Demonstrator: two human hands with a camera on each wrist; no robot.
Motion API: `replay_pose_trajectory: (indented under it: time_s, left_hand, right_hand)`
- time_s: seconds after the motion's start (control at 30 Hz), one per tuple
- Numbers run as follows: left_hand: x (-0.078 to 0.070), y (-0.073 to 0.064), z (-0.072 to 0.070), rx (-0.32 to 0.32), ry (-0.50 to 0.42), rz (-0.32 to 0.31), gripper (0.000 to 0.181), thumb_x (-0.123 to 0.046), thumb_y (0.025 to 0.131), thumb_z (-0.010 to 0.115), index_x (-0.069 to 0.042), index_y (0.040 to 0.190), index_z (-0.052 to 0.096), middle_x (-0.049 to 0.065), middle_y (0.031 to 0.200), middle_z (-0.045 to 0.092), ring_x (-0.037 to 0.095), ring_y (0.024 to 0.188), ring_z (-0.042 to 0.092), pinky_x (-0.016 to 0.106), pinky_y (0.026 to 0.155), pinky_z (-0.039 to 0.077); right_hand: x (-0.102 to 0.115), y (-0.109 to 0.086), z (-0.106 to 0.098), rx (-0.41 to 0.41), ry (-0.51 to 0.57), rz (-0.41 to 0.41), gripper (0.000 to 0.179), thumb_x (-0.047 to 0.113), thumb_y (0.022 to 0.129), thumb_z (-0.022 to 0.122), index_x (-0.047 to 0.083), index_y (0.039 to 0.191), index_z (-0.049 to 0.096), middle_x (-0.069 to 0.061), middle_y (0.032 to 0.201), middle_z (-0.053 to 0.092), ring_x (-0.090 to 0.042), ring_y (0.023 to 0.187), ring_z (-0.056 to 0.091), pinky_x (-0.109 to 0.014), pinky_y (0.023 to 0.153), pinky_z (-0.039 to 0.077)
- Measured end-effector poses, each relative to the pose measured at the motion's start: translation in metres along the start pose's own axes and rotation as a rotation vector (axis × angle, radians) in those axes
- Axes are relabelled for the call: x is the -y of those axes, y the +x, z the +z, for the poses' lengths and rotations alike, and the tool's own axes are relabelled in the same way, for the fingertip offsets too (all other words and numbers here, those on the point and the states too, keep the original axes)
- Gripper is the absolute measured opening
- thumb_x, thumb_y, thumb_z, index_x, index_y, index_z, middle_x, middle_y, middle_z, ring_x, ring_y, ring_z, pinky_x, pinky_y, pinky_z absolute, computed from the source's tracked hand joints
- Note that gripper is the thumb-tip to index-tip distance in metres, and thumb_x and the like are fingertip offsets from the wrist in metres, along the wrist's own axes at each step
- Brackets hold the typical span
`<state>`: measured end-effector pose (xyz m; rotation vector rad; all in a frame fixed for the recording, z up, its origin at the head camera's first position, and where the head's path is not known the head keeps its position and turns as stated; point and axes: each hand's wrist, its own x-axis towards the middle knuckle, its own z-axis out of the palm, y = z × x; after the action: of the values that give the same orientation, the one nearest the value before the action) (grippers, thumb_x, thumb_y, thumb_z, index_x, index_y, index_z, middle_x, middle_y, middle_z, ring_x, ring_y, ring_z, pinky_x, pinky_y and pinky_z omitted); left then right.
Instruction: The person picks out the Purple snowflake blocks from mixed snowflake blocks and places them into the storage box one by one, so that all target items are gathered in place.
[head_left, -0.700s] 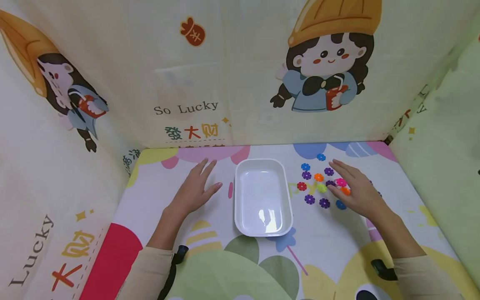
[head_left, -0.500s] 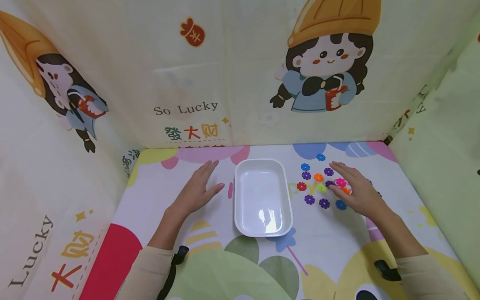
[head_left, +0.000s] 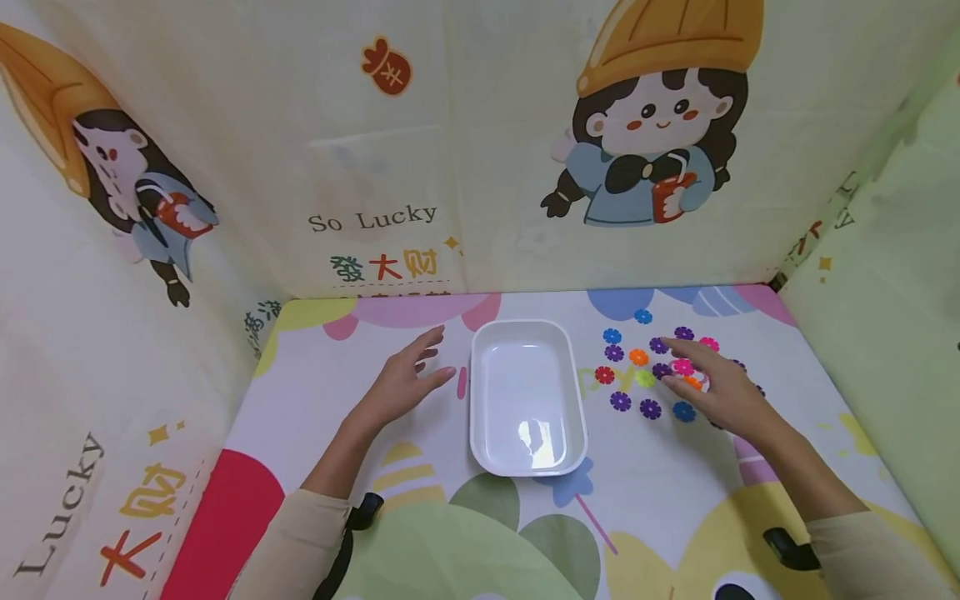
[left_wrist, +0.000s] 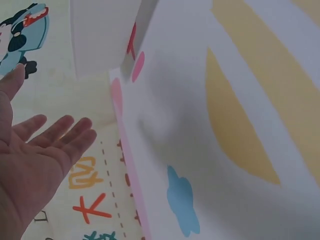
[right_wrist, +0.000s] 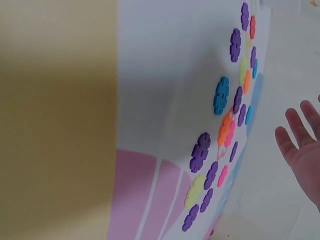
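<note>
A white rectangular tray (head_left: 528, 467) stands in the middle of the table in the head view. Left of it hovers my left hand (head_left: 405, 383), fingers relaxed and holding nothing; the left wrist view shows its palm (left_wrist: 37, 175) with the fingers spread. Over on the right, my right hand (head_left: 716, 383) is held above a scatter of small notched plastic discs, its fingers extended and nothing in them. Among these discs are a red disc (head_left: 604, 375), a blue disc (head_left: 684, 412) and a purple disc (right_wrist: 200, 152). Part of the scatter is hidden under the right hand.
A patterned cloth (head_left: 420, 542) covers the table. Cream printed sheets (head_left: 495, 167) hang behind it and at both sides. Black straps with small mounts (head_left: 366, 510) sit on both wrists.
My left hand has turned slightly and shifted a little toward the tray, its fingers bending more. The right hand has dropped slightly and moved a touch right. The tray and discs stay put.
</note>
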<state>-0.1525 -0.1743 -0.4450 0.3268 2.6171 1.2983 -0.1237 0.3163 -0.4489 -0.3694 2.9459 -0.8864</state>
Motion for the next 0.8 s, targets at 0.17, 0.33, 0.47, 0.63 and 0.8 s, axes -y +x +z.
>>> replay_pose_trajectory:
  time_s: [0.17, 0.33, 0.47, 0.63, 0.8]
  left_hand:
    - [-0.001, 0.002, 0.004, 0.021, -0.104, -0.028, 0.076, -0.027, 0.096, 0.075, -0.018, 0.16, 0.034, 0.013, 0.157, 0.048, 0.035, 0.141, 0.053, 0.05, 0.113, 0.051]
    - [-0.001, 0.005, 0.01, 0.065, -0.2, -0.05, 0.076, -0.022, 0.095, 0.076, -0.014, 0.159, 0.036, 0.017, 0.156, 0.049, 0.034, 0.137, 0.056, 0.048, 0.106, 0.057]
    - [-0.001, 0.008, 0.012, 0.081, -0.233, -0.074, 0.075, -0.023, 0.095, 0.076, -0.012, 0.158, 0.036, 0.018, 0.155, 0.05, 0.033, 0.134, 0.059, 0.046, 0.103, 0.06]
    - [-0.004, 0.011, 0.015, 0.106, -0.258, -0.096, 0.075, -0.023, 0.096, 0.075, -0.007, 0.158, 0.036, 0.019, 0.151, 0.053, 0.034, 0.13, 0.062, 0.047, 0.104, 0.059]
    - [-0.004, 0.016, 0.02, 0.12, -0.291, -0.135, 0.074, -0.022, 0.096, 0.075, -0.005, 0.157, 0.036, 0.019, 0.145, 0.058, 0.031, 0.12, 0.068, 0.044, 0.101, 0.061]
  right_hand:
    - [-0.001, -0.001, -0.001, 0.042, 0.043, 0.037, 0.068, 0.042, 0.099, 0.067, 0.014, 0.157, 0.042, -0.027, 0.158, 0.041, -0.056, 0.131, 0.05, -0.076, 0.093, 0.053]
    - [-0.005, 0.0, -0.002, 0.068, 0.057, 0.043, 0.063, 0.036, 0.099, 0.069, 0.011, 0.153, 0.047, -0.027, 0.156, 0.044, -0.055, 0.131, 0.051, -0.073, 0.093, 0.055]
    - [-0.008, 0.001, 0.0, 0.108, 0.07, 0.055, 0.059, 0.036, 0.099, 0.069, 0.009, 0.149, 0.051, -0.024, 0.148, 0.053, -0.052, 0.126, 0.056, -0.067, 0.091, 0.06]
    - [-0.013, 0.001, 0.005, 0.138, 0.077, 0.023, 0.056, 0.031, 0.099, 0.071, 0.007, 0.146, 0.055, -0.019, 0.139, 0.062, -0.042, 0.123, 0.06, -0.061, 0.096, 0.06]
    - [-0.015, 0.002, 0.009, 0.154, 0.063, -0.015, 0.054, 0.028, 0.096, 0.075, 0.006, 0.142, 0.058, -0.017, 0.135, 0.066, -0.038, 0.119, 0.062, -0.059, 0.098, 0.059]
